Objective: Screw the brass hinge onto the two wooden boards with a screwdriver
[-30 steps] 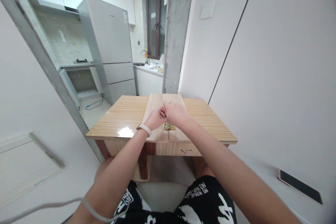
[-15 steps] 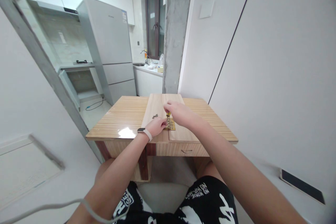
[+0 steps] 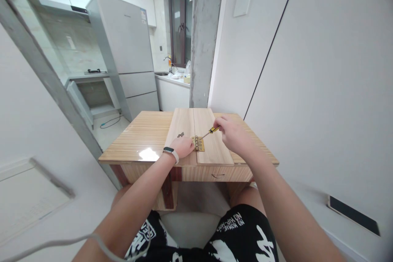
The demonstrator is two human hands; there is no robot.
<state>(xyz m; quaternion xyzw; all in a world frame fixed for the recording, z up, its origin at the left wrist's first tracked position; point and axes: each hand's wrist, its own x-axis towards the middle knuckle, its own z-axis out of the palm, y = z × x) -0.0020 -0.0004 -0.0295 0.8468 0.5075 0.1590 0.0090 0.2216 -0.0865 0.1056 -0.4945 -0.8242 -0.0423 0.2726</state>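
Head view: brass hinge (image 3: 199, 143) straddles the seam of two boards (image 3: 211, 147) on the wooden table (image 3: 147, 135). Left hand (image 3: 183, 146), curled, presses beside the hinge. Right hand (image 3: 233, 132) grips a yellow-handled screwdriver (image 3: 210, 132), tip at the hinge. Loose screws (image 3: 180, 134) lie left of it. Shorts (image 3: 236, 229) read "NO HOME".

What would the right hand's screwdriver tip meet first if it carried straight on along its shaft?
The brass hinge. The right hand angles the screwdriver down-left at it; the left hand sits just beyond. Depth is unclear, so contact cannot be confirmed.
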